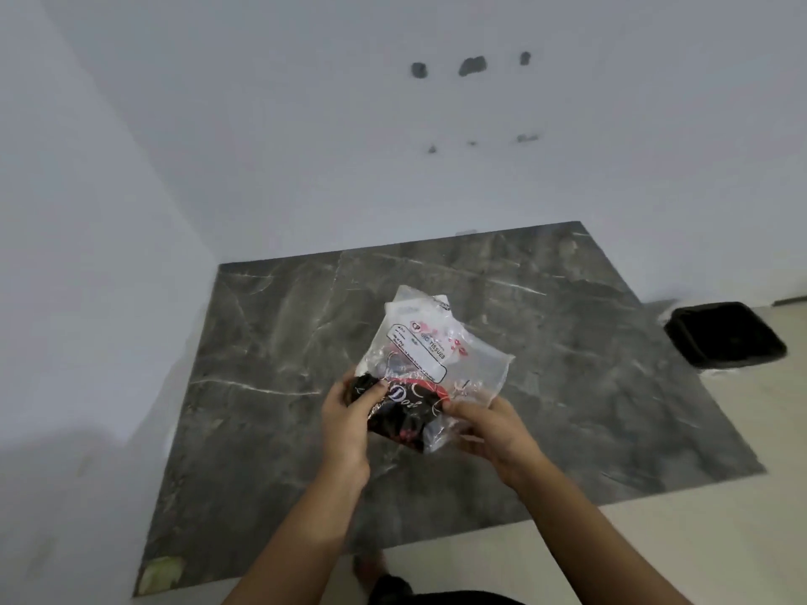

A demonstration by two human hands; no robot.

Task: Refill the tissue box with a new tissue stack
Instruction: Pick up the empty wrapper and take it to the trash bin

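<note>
A black tissue box with red and white print is held above the dark marble slab. My left hand grips its left end, thumb on top. A clear plastic tissue pack with a white label reading "TISSUES" lies over the box and sticks up past it. My right hand pinches the crumpled lower right part of that plastic wrap beside the box. The tissues inside the wrap are hard to make out. Both forearms reach in from the bottom of the view.
A black plastic tray lies on the pale floor at the right, off the slab's edge. White walls close in on the left and behind. A foot shows at the slab's near edge.
</note>
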